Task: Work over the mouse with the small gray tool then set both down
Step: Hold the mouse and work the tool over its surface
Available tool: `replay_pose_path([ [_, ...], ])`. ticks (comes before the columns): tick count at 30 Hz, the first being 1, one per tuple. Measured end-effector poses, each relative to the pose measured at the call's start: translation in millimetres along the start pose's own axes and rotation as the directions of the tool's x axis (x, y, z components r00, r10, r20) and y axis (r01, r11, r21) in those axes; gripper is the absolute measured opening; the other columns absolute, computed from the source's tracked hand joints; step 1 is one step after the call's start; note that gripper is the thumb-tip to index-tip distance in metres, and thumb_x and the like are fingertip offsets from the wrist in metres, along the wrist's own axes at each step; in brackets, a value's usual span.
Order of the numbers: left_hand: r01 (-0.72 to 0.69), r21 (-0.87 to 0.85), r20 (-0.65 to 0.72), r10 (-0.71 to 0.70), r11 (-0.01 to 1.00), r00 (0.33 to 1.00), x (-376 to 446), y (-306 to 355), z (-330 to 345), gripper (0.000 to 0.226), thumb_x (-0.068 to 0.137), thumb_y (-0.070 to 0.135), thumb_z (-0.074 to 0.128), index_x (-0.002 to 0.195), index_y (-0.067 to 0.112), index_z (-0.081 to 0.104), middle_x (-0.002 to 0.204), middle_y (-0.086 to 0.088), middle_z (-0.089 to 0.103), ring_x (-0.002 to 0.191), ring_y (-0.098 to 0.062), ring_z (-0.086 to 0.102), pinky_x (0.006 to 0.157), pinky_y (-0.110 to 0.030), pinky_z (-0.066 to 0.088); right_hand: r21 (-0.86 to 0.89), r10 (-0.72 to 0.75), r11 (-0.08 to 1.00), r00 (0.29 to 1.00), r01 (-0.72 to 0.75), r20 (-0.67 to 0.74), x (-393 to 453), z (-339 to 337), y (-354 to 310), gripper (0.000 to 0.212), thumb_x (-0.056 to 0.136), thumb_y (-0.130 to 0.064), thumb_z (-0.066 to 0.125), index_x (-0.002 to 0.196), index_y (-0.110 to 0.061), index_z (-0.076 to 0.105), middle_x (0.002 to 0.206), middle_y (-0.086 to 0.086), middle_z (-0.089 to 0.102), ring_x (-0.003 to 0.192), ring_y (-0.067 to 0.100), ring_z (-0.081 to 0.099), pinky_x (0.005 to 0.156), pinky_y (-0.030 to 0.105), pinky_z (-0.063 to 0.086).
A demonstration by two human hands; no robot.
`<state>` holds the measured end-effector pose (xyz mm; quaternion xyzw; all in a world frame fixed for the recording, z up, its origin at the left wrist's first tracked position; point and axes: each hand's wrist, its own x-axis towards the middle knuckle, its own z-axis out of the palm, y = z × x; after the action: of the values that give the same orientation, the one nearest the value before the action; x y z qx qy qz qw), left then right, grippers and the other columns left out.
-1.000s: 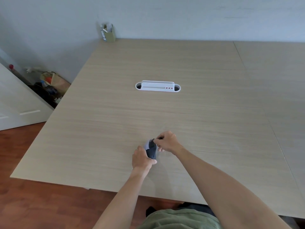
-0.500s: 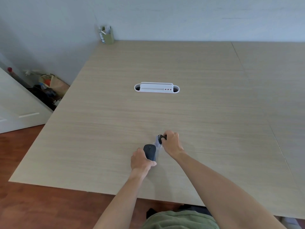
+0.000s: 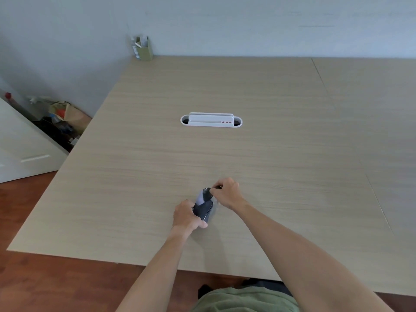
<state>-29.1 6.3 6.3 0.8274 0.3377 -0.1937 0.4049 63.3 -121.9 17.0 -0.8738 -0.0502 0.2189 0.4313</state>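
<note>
The left hand (image 3: pixel 185 216) grips the dark mouse (image 3: pixel 203 210), tilted just above the surface (image 3: pixel 281 154) near its front edge. The right hand (image 3: pixel 227 193) pinches the small gray tool (image 3: pixel 202 195) against the mouse's far end.

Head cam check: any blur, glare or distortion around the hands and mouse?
Head view: the gray tool and the right hand are smeared; the mouse in the left hand is sharper; no glare; the table edges splay, wide-angle.
</note>
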Motion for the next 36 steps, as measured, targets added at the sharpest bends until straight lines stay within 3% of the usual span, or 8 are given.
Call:
replay_pose_path([
  [2, -0.012, -0.001, 0.008, 0.012, 1.0, 1.0, 2, 0, -1, 0.057, 0.042, 0.014, 0.093, 0.091, 0.011, 0.064, 0.095, 0.0, 0.069, 0.082, -0.02, 0.066, 0.06, -0.024, 0.047, -0.031, 0.024, 0.999, 0.995, -0.021, 0.095, -2, 1, 1, 0.012, 0.077, -0.005, 0.06, 0.078, -0.004, 0.072, 0.071, 0.014, 0.07, 0.062, 0.023, 0.065, 0.062, 0.033, 0.055],
  [7, -0.04, 0.022, 0.01, 0.04, 0.999, 0.999, 2, 0, -2, 0.051, 0.044, 0.007, 0.09, 0.09, 0.005, 0.068, 0.092, -0.008, 0.071, 0.078, -0.024, 0.066, 0.071, -0.035, 0.058, -0.091, 0.007, 0.996, 0.99, -0.02, -0.139, -5, 2, 9, 0.01, 0.083, -0.004, 0.054, 0.08, 0.0, 0.062, 0.08, 0.017, 0.064, 0.068, 0.029, 0.057, 0.058, 0.037, 0.048],
  [12, -0.052, 0.019, 0.003, 0.052, 0.998, 0.999, 2, 1, -2, 0.047, 0.049, 0.006, 0.089, 0.09, 0.005, 0.068, 0.089, -0.005, 0.068, 0.078, -0.023, 0.063, 0.073, -0.033, 0.056, -0.027, 0.019, 0.999, 0.999, -0.02, -0.027, -7, 1, 12, 0.01, 0.076, -0.004, 0.059, 0.075, -0.007, 0.069, 0.065, 0.002, 0.064, 0.067, 0.023, 0.062, 0.058, 0.028, 0.051],
  [18, -0.083, 0.03, -0.02, 0.084, 0.996, 0.996, 0, 0, -1, 0.042, 0.054, 0.002, 0.086, 0.093, 0.008, 0.069, 0.089, -0.005, 0.069, 0.083, -0.025, 0.067, 0.069, -0.029, 0.054, -0.036, 0.033, 0.999, 0.985, -0.04, -0.168, -7, -9, 25, 0.015, 0.078, -0.002, 0.05, 0.076, -0.005, 0.064, 0.077, 0.008, 0.067, 0.073, 0.023, 0.06, 0.054, 0.026, 0.047],
  [23, -0.084, 0.025, -0.014, 0.084, 0.996, 0.996, 0, 1, 0, 0.043, 0.053, 0.0, 0.087, 0.092, 0.008, 0.069, 0.093, -0.007, 0.072, 0.08, -0.022, 0.064, 0.064, -0.026, 0.049, 0.057, 0.132, 0.988, 0.974, -0.145, 0.186, -12, -18, 22, 0.011, 0.079, -0.009, 0.06, 0.074, -0.012, 0.07, 0.068, 0.004, 0.066, 0.054, 0.012, 0.058, 0.05, 0.019, 0.042],
  [29, -0.092, 0.062, -0.034, 0.094, 0.994, 0.995, 0, 0, 4, 0.058, 0.055, 0.003, 0.088, 0.109, 0.009, 0.07, 0.103, -0.005, 0.071, 0.097, -0.024, 0.067, 0.076, -0.027, 0.053, -0.046, 0.01, 0.999, 0.985, -0.018, -0.175, -12, -12, 19, 0.012, 0.085, -0.001, 0.054, 0.083, 0.0, 0.067, 0.085, 0.012, 0.069, 0.077, 0.022, 0.06, 0.064, 0.029, 0.048],
  [33, -0.097, 0.069, -0.048, 0.101, 0.993, 0.994, -3, 2, 3, 0.043, 0.052, 0.002, 0.087, 0.09, 0.006, 0.069, 0.084, -0.002, 0.069, 0.076, -0.02, 0.062, 0.062, -0.024, 0.047, 0.056, 0.033, 0.998, 0.992, -0.04, 0.125, -12, -10, 12, 0.011, 0.08, -0.007, 0.062, 0.074, -0.01, 0.07, 0.065, 0.0, 0.064, 0.056, 0.012, 0.058, 0.053, 0.02, 0.044],
  [36, -0.117, 0.085, -0.044, 0.121, 0.989, 0.992, -2, 1, 3, 0.042, 0.052, 0.001, 0.085, 0.091, 0.008, 0.07, 0.086, -0.003, 0.07, 0.076, -0.02, 0.062, 0.06, -0.023, 0.046, -0.093, 0.055, 0.994, 0.998, -0.052, 0.032, -12, -3, 19, 0.013, 0.083, -0.003, 0.057, 0.083, -0.003, 0.07, 0.082, 0.009, 0.067, 0.074, 0.021, 0.062, 0.062, 0.03, 0.051],
])
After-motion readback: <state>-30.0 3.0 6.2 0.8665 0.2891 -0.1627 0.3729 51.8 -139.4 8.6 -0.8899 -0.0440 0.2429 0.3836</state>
